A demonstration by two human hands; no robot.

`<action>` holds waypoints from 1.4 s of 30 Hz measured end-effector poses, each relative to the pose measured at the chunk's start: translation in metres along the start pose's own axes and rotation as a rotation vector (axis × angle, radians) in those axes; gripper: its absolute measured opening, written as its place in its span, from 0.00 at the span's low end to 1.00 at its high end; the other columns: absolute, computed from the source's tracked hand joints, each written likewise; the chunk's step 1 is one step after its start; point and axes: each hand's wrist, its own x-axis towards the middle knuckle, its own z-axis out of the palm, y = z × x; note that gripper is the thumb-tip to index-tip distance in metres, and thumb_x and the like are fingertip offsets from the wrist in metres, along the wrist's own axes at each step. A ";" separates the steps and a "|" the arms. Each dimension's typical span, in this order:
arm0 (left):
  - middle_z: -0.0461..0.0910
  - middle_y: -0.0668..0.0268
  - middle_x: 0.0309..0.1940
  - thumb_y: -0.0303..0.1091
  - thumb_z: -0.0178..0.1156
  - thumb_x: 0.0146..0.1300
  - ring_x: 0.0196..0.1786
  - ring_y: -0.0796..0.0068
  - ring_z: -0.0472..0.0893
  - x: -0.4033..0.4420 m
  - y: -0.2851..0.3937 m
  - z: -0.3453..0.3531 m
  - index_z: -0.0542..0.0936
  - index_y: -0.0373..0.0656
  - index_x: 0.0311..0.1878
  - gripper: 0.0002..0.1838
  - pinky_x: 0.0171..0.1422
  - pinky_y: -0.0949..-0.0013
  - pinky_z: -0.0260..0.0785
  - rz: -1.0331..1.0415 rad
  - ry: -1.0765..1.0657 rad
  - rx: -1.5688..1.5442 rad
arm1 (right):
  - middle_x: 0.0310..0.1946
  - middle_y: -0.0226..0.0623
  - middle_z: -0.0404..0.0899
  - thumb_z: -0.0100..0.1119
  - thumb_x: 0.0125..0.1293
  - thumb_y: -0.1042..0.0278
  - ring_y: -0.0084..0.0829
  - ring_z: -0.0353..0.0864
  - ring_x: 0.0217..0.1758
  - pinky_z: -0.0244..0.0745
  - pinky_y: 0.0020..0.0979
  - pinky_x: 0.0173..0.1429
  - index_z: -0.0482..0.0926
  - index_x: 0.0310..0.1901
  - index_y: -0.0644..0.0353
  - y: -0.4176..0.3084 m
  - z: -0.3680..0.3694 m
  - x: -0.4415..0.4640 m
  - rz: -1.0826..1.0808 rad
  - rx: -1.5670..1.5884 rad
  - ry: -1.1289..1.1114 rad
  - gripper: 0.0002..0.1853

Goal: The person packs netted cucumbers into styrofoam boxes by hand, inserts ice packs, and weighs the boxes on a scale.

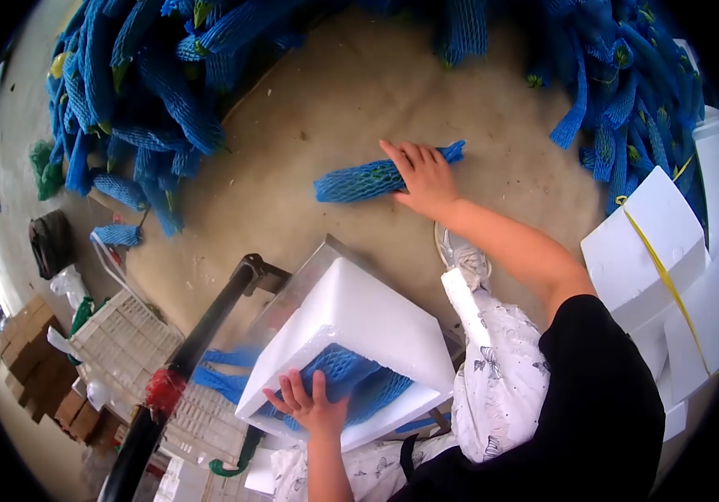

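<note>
My right hand [429,177] is closed over a long green vegetable in a blue foam net sleeve [358,181], just above the brown floor covering. Its thumb and fingers lie around the sleeve's right half. My left hand [313,406], fingers spread, rests at the opening of a white foam box [368,309], against the blue netting inside. Several blue-netted pieces [380,393] lie in the tilted box; how deep they go is hidden.
Heaps of blue-sleeved vegetables lie at the upper left [171,92] and upper right [627,109]. A black pole [196,343] slants beside the box. White foam panels with a yellow strap [648,243] stand right; a white plastic crate [121,339] and cardboard boxes [37,351] are left.
</note>
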 end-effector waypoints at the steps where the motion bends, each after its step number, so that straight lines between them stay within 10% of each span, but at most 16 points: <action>1: 0.57 0.56 0.71 0.50 0.75 0.39 0.74 0.50 0.53 0.003 0.003 0.001 0.64 0.56 0.66 0.47 0.75 0.35 0.34 0.001 0.016 0.003 | 0.46 0.41 0.78 0.71 0.45 0.55 0.37 0.76 0.53 0.70 0.35 0.54 0.68 0.63 0.51 0.007 0.010 -0.012 -0.050 -0.081 0.076 0.40; 7: 0.57 0.56 0.72 0.48 0.74 0.39 0.75 0.54 0.53 0.012 0.003 0.001 0.67 0.53 0.65 0.46 0.76 0.40 0.32 -0.005 0.025 -0.038 | 0.45 0.42 0.80 0.69 0.51 0.62 0.44 0.81 0.45 0.77 0.39 0.50 0.67 0.63 0.50 -0.021 -0.079 -0.029 -0.046 0.498 0.171 0.35; 10: 0.59 0.60 0.71 0.45 0.73 0.43 0.75 0.57 0.52 0.020 0.001 -0.025 0.68 0.57 0.67 0.43 0.77 0.41 0.31 -0.037 -0.119 -0.231 | 0.46 0.44 0.80 0.74 0.44 0.66 0.42 0.83 0.44 0.78 0.34 0.48 0.69 0.61 0.55 -0.079 -0.154 -0.051 -0.484 0.874 0.188 0.39; 12: 0.49 0.61 0.75 0.38 0.68 0.48 0.77 0.61 0.48 0.007 -0.031 -0.018 0.63 0.59 0.71 0.43 0.77 0.43 0.29 0.083 -0.464 -0.372 | 0.47 0.45 0.80 0.71 0.46 0.65 0.45 0.82 0.43 0.78 0.35 0.47 0.72 0.58 0.56 -0.121 -0.193 -0.068 -0.687 0.993 -0.281 0.34; 16: 0.48 0.63 0.76 0.35 0.67 0.50 0.78 0.61 0.46 0.033 -0.040 -0.055 0.61 0.60 0.72 0.44 0.78 0.46 0.29 0.198 -0.427 -0.360 | 0.38 0.41 0.76 0.67 0.52 0.60 0.41 0.77 0.45 0.74 0.39 0.47 0.71 0.49 0.60 -0.192 -0.160 -0.106 -1.027 0.556 -0.507 0.25; 20: 0.53 0.57 0.74 0.36 0.67 0.51 0.76 0.55 0.52 0.004 -0.025 -0.060 0.64 0.52 0.70 0.40 0.76 0.39 0.31 0.033 -0.226 -0.464 | 0.40 0.37 0.70 0.60 0.51 0.58 0.34 0.69 0.45 0.65 0.27 0.48 0.77 0.39 0.63 -0.214 -0.104 -0.125 -1.079 0.324 -0.101 0.18; 24: 0.61 0.60 0.69 0.44 0.67 0.49 0.73 0.59 0.58 -0.060 0.007 -0.005 0.68 0.51 0.66 0.38 0.73 0.28 0.31 0.055 -0.109 -0.295 | 0.53 0.40 0.72 0.61 0.56 0.61 0.36 0.70 0.58 0.63 0.34 0.64 0.75 0.46 0.61 -0.188 -0.124 -0.103 -1.050 0.683 -0.149 0.18; 26: 0.61 0.62 0.68 0.39 0.68 0.44 0.73 0.60 0.58 -0.046 0.016 -0.013 0.75 0.65 0.60 0.33 0.73 0.29 0.32 0.023 -0.180 -0.179 | 0.52 0.34 0.72 0.62 0.55 0.62 0.33 0.70 0.57 0.64 0.35 0.62 0.75 0.50 0.53 -0.141 -0.133 -0.060 -0.919 0.394 0.366 0.20; 29: 0.59 0.62 0.70 0.39 0.69 0.42 0.74 0.59 0.55 -0.053 0.018 -0.006 0.77 0.69 0.56 0.32 0.73 0.28 0.33 0.025 -0.170 -0.128 | 0.54 0.40 0.70 0.65 0.51 0.70 0.41 0.69 0.58 0.62 0.40 0.63 0.71 0.57 0.51 -0.008 -0.130 0.027 -0.079 0.333 0.629 0.29; 32: 0.58 0.62 0.71 0.43 0.69 0.45 0.75 0.59 0.52 -0.053 0.014 -0.008 0.77 0.70 0.56 0.29 0.73 0.28 0.28 0.012 -0.261 -0.121 | 0.60 0.52 0.66 0.72 0.47 0.58 0.52 0.67 0.62 0.65 0.44 0.64 0.61 0.64 0.57 0.121 -0.091 0.094 0.739 0.386 0.693 0.43; 38: 0.57 0.63 0.71 0.43 0.69 0.43 0.76 0.60 0.50 -0.057 0.013 -0.008 0.79 0.69 0.52 0.27 0.73 0.28 0.28 -0.016 -0.327 -0.116 | 0.55 0.58 0.74 0.71 0.48 0.49 0.55 0.76 0.55 0.73 0.46 0.55 0.63 0.61 0.62 0.180 -0.059 0.136 1.038 0.280 0.494 0.42; 42: 0.59 0.64 0.69 0.42 0.70 0.40 0.74 0.62 0.54 -0.053 0.016 -0.010 0.81 0.67 0.50 0.27 0.72 0.29 0.30 -0.034 -0.307 -0.132 | 0.38 0.39 0.80 0.63 0.54 0.54 0.35 0.81 0.38 0.76 0.35 0.43 0.69 0.58 0.61 0.130 -0.073 0.028 0.584 0.877 0.689 0.32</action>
